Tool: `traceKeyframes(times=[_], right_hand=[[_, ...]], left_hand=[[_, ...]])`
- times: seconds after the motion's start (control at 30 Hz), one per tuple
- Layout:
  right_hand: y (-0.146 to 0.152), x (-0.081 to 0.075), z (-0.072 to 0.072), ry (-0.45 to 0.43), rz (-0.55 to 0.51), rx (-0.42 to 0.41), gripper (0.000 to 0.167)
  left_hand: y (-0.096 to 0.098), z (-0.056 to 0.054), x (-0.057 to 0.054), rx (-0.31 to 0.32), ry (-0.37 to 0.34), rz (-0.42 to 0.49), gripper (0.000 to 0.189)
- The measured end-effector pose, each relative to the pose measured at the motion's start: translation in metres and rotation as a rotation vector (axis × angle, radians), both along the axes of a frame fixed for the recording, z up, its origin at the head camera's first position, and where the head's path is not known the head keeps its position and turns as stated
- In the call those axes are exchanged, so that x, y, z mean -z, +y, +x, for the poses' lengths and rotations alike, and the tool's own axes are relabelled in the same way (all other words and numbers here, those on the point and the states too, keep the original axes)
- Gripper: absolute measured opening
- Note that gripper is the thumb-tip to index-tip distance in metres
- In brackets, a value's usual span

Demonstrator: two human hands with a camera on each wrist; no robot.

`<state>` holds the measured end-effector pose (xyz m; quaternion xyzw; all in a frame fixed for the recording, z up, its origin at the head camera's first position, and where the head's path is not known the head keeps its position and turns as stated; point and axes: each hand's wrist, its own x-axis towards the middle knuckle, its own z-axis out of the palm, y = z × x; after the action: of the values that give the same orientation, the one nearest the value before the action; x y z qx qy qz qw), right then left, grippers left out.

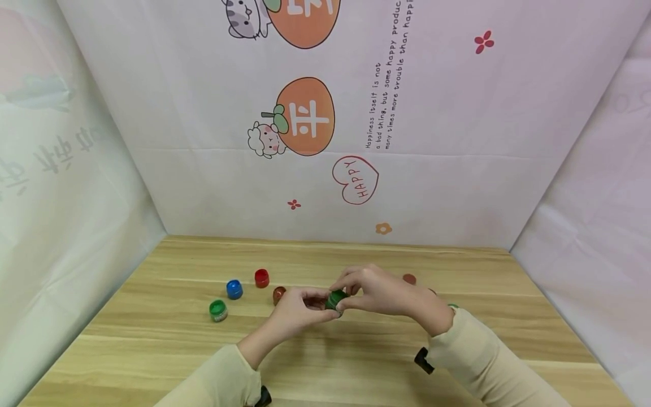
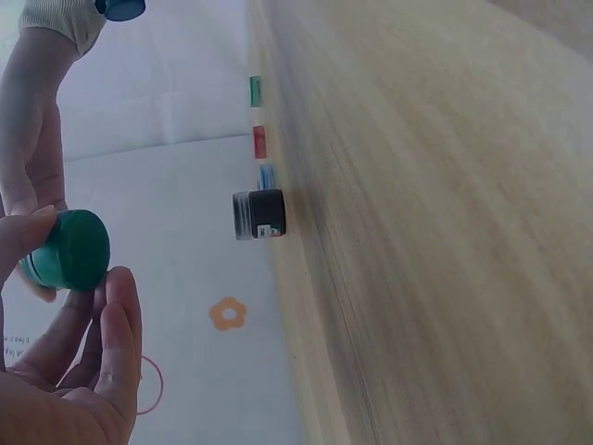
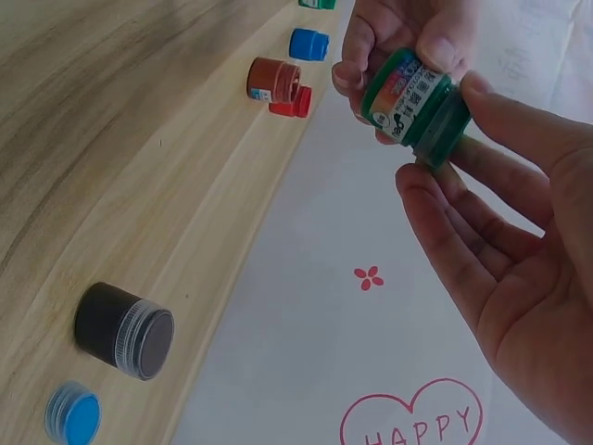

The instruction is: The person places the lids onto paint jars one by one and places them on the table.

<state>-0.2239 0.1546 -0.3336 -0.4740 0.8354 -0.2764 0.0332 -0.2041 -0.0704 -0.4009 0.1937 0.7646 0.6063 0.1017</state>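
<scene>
A small green paint jar (image 1: 337, 298) is held off the table between both hands. My left hand (image 1: 300, 308) pinches the jar's body, whose printed label (image 3: 408, 100) shows in the right wrist view. From the other side, my right hand (image 1: 373, 291) has its thumb and fingers at the ridged lid end (image 3: 442, 134). Whether the lid has turned cannot be seen. In the left wrist view the jar's round green end (image 2: 82, 250) is toward the camera.
Open-looking green (image 1: 218, 310), blue (image 1: 234, 289), red (image 1: 261, 278) and brown (image 1: 278, 295) jars stand left. A black jar (image 3: 100, 320) and blue lid (image 3: 79, 419) show in the right wrist view. A reddish disc (image 1: 409, 279) lies right. A printed cloth (image 1: 442, 186) hangs behind the table.
</scene>
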Motion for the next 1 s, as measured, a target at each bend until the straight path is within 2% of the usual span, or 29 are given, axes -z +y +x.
traceKeyframes(times=[0.13,0.23,0.33,0.6,0.8,1.0], right_hand=[[-0.003,0.001,0.003,0.055,-0.005,0.042,0.021],[-0.005,0.001,0.006,0.06,-0.009,0.088,0.021],[-0.005,0.0,0.007,0.06,-0.011,0.098,0.022],[0.003,-0.008,0.004,-0.036,0.031,0.041,0.039],[0.007,-0.009,0.001,-0.03,0.021,-0.058,0.033],[0.008,-0.006,0.0,-0.054,0.005,-0.107,0.032]], left_hand=[[0.001,0.001,-0.002,-0.029,-0.001,-0.001,0.036],[0.0,0.002,-0.004,-0.045,-0.005,0.005,0.036],[0.0,0.002,-0.004,-0.039,-0.008,0.012,0.036],[-0.002,-0.001,-0.002,0.04,-0.003,0.002,0.037],[-0.005,0.0,0.0,0.123,-0.022,0.029,0.037],[-0.003,-0.001,0.001,0.141,-0.038,0.039,0.04]])
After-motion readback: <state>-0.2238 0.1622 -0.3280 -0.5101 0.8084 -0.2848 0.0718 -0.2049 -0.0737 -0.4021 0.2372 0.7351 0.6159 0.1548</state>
